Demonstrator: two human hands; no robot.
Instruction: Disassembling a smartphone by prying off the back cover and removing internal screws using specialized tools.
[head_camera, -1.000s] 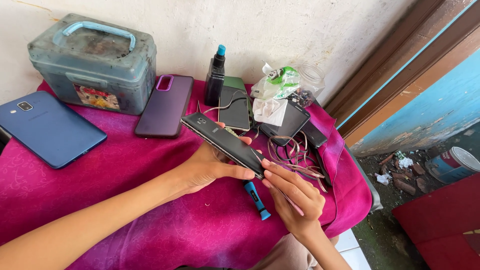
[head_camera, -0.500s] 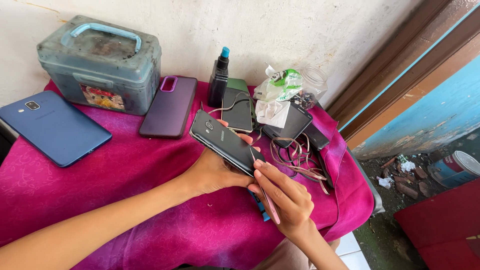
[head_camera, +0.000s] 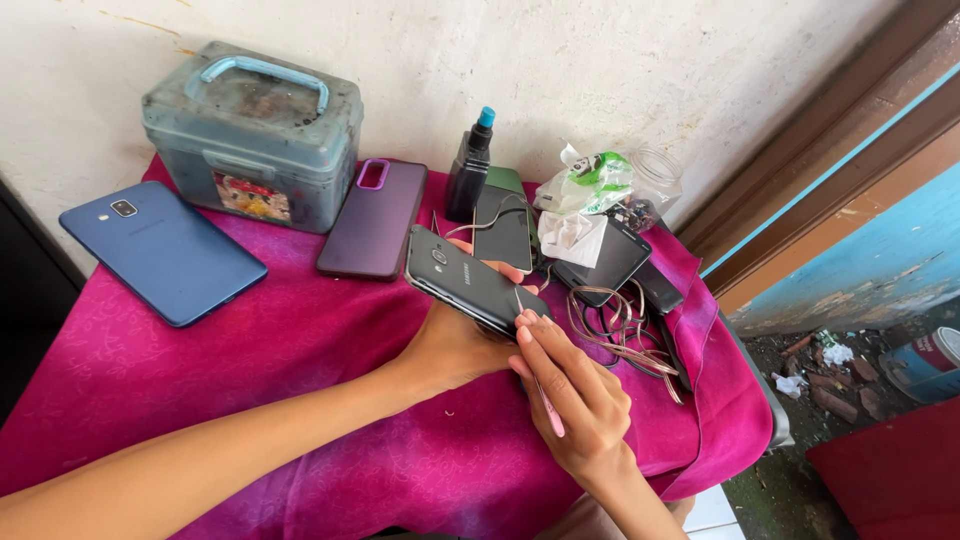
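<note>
My left hand (head_camera: 452, 345) grips a dark grey phone (head_camera: 470, 279) from underneath, back side up, tilted above the pink cloth (head_camera: 300, 380). My right hand (head_camera: 575, 395) holds a thin pink tool (head_camera: 548, 410) and its fingertips touch the phone's near right corner. A pale line shows on the phone's back near that corner. Both forearms reach in from the bottom of the view.
On the cloth lie a blue phone (head_camera: 162, 250), a purple-cased phone (head_camera: 374, 217), a grey-blue plastic box with handle (head_camera: 250, 135), a dark bottle with blue cap (head_camera: 470, 170), a green-edged device (head_camera: 503, 228), a plastic bag (head_camera: 590, 185), a black phone (head_camera: 605, 262) and tangled cables (head_camera: 625, 325). The table edge drops off at right.
The phone has turned so its back faces up more flatly and has shifted left. My right hand has moved up to its near corner, covering the blue tool on the cloth.
</note>
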